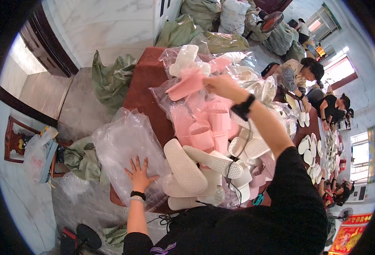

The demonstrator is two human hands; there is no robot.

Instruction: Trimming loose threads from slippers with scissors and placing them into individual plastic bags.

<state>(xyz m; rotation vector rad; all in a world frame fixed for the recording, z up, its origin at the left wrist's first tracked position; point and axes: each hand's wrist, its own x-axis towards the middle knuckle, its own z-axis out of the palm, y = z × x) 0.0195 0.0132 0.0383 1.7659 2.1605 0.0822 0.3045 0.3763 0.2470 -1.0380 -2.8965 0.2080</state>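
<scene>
My left hand (140, 176) lies flat with its fingers spread on a stack of clear plastic bags (126, 136) at the table's left side. Farther off, my right hand (225, 88) is closed on the end of a pink slide sandal (186, 84), blurred by motion, above the heap. Below it lie more pink slippers (201, 134), partly in clear plastic. White slippers (185, 165) are piled nearest to me, some with their textured soles up. Another white slipper (185, 57) rests on clear plastic at the far end.
The table has a dark red cloth (147, 80). Green sacks (111, 78) stand on the floor beyond its left edge, with more sacks (234, 19) at the back. A teal-handled tool (258, 199) lies near me. Co-workers (300, 72) handle white slippers along the right side.
</scene>
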